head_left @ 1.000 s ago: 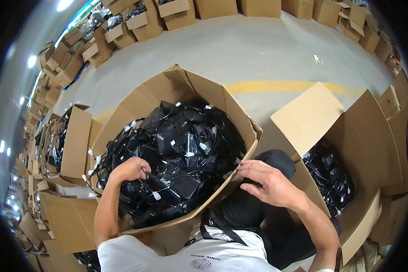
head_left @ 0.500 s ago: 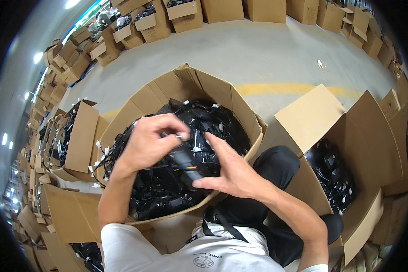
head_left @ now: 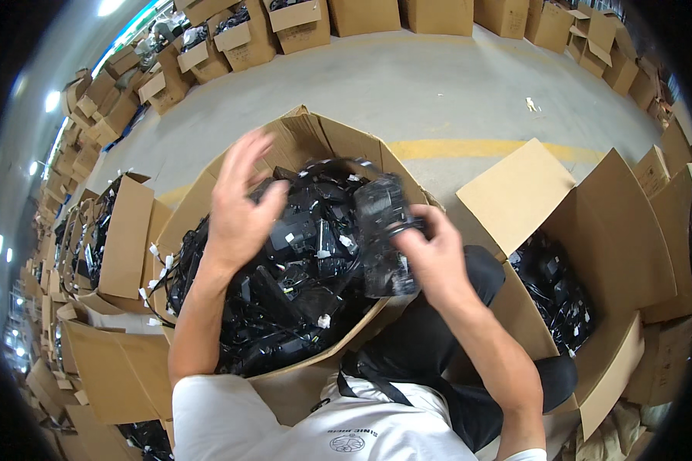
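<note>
Over the right side of a cardboard carton (head_left: 207, 184), my right hand (head_left: 437, 257) grips a black, boxy part (head_left: 382, 207) with a glossy, plastic-like surface and a black cable around it. The part is slightly smeared by motion, so its exact kind is unclear. My left hand (head_left: 242, 203) is raised over the carton's left side, fingers apart and holding nothing. Below both hands, many similar black parts (head_left: 292, 230) with cables and small white connectors (head_left: 324, 320) fill the carton.
To my right stands an open carton (head_left: 619, 230) with black bagged parts (head_left: 553, 284) inside and a raised flap (head_left: 515, 196). Another filled carton (head_left: 127, 238) is at the left. Stacked cartons (head_left: 365, 17) line the far floor, beyond a yellow floor stripe (head_left: 469, 149).
My right hand has moved right, carrying the black part away from my left hand. The left hand has let go, risen slightly and spread its fingers.
</note>
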